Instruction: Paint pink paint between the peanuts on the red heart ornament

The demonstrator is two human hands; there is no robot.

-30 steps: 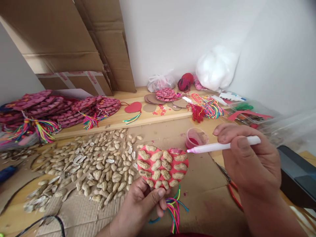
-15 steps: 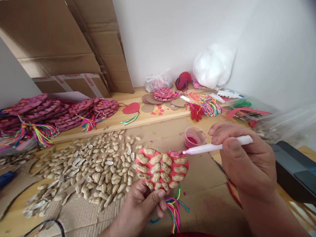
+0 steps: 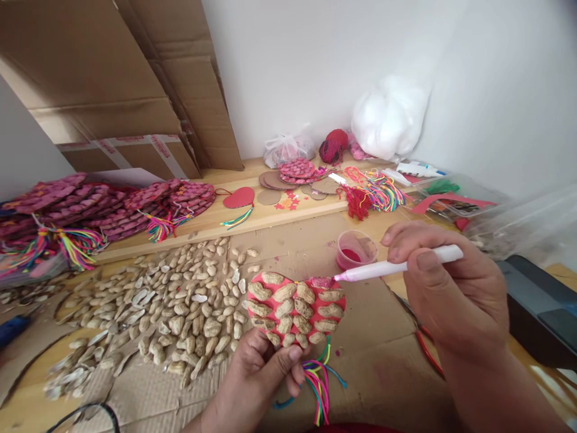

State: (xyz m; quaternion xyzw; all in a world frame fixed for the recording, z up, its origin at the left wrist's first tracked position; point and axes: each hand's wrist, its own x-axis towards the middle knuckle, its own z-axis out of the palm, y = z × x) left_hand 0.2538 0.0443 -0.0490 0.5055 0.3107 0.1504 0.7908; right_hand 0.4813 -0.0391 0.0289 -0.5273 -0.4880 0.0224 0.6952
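Note:
My left hand (image 3: 265, 373) pinches the lower edge of a red heart-shaped card (image 3: 295, 307) covered with rows of peanuts; a multicoloured tassel (image 3: 321, 385) hangs below it. The peanut at the heart's upper right (image 3: 321, 282) is pink, while the others are plain tan. My right hand (image 3: 444, 288) holds a white marker-like pen (image 3: 401, 263), its pink tip touching or very near that peanut's right end. Just behind the pen tip stands a clear cup (image 3: 356, 249) with dark pink liquid in it.
Loose peanuts (image 3: 193, 313) spread across the cardboard at left. Finished-looking pink pieces (image 3: 108, 204) with tassels are piled at the back left. Red-handled scissors (image 3: 428, 352) and a dark box (image 3: 536, 313) lie at right.
The pink colour on the upper right peanut looks a little darker. My right hand and the pen have shifted very slightly; my left hand holds the heart in nearly the same place.

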